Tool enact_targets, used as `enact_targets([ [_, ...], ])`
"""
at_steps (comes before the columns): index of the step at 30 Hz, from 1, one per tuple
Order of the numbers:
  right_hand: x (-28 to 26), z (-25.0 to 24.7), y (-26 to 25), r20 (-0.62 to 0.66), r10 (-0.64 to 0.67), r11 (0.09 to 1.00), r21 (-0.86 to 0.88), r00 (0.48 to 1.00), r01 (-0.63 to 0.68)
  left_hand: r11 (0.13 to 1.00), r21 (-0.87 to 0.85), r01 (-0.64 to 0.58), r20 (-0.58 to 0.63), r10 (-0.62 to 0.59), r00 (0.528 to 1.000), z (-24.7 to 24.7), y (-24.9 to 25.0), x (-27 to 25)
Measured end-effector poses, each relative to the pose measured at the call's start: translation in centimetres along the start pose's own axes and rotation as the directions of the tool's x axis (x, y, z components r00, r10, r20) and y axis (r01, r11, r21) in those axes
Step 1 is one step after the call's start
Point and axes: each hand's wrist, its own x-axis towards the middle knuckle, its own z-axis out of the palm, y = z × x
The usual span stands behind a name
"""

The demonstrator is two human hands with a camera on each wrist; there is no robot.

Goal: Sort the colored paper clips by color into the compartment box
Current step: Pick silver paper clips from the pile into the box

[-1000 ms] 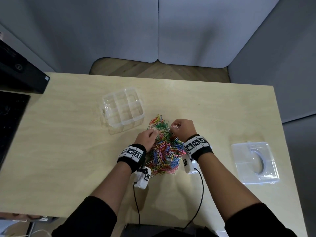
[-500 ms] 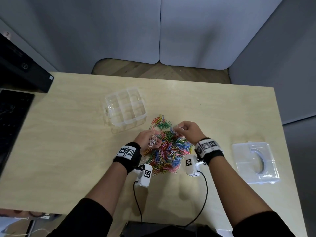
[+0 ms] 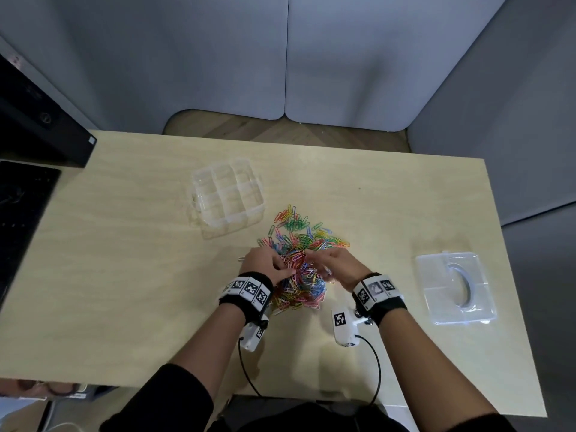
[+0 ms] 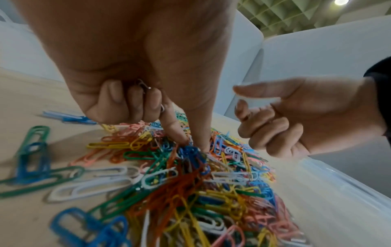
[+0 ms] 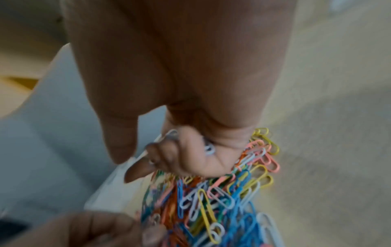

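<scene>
A heap of coloured paper clips (image 3: 304, 263) lies mid-table, just in front of the clear compartment box (image 3: 226, 198). My left hand (image 3: 268, 265) is at the heap's left side. Its curled fingers hold white clips (image 4: 146, 86) against the palm, while its index finger and thumb dig into the heap at a blue clip (image 4: 191, 151). My right hand (image 3: 338, 266) is at the heap's right side. Its curled fingers hold white clips (image 5: 209, 148), with thumb and index finger sticking out over the heap (image 5: 222, 200).
The box's clear lid (image 3: 455, 288) lies flat at the table's right. A black monitor base and keyboard (image 3: 28, 194) sit at the left edge. Grey partition panels stand behind the table. Wrist-camera cables trail off the near edge.
Both hands have drawn back from the far part of the heap toward its near middle. The left hand, which held white clips up half a second ago, now presses its fingertips into the heap.
</scene>
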Motion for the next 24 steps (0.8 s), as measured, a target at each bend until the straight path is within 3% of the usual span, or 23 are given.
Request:
enact_targets([
  [2, 0.0, 0.4, 0.3, -0.068, -0.057, 0.944, -0.327, 0.996, 0.032, 1.000, -0.001, -0.017, 0.010, 0.017, 1.000, 0.1, 0.0, -0.1],
  [3, 0.1, 0.6, 0.4, -0.064, -0.076, 0.911, -0.409, 0.995, 0.044, 1.000, -0.004, -0.022, 0.009, 0.022, 1.000, 0.1, 0.0, -0.1],
  [7, -0.2, 1.9, 0.7, 0.042, -0.028, 0.962, -0.271, 0.999, 0.039, 0.999, -0.040, -0.021, -0.015, 0.020, 1.000, -0.2, -0.9, -0.2],
  [9, -0.5, 2.6, 0.6, 0.006, -0.063, 0.946, -0.319, 0.998, 0.061, 0.996, -0.083, -0.011, -0.020, 0.010, 1.000, -0.5, -1.8, -0.3],
  [13, -1.0, 4.6, 1.1, -0.120, -0.224, 0.748, -0.657, 0.967, 0.091, 0.977, -0.212, 0.010, -0.045, -0.020, 0.999, -1.1, -3.1, -0.9],
  [17, -0.5, 6.5, 2.0, -0.170, -0.293, 0.604, -0.796, 0.941, 0.044, 0.983, -0.180, -0.021, -0.035, 0.015, 0.999, -0.7, -4.3, -1.9],
  [19, -0.4, 6.6, 2.4, -0.179, -0.310, 0.621, -0.782, 0.934, 0.056, 0.977, -0.208, -0.035, -0.014, 0.033, 0.999, -0.5, -4.8, -2.2],
  [24, -1.3, 4.6, 2.6, -0.220, -0.220, 0.852, -0.518, 0.950, 0.077, 0.955, -0.294, -0.044, 0.031, 0.055, 0.998, -0.5, -5.4, -3.1],
])
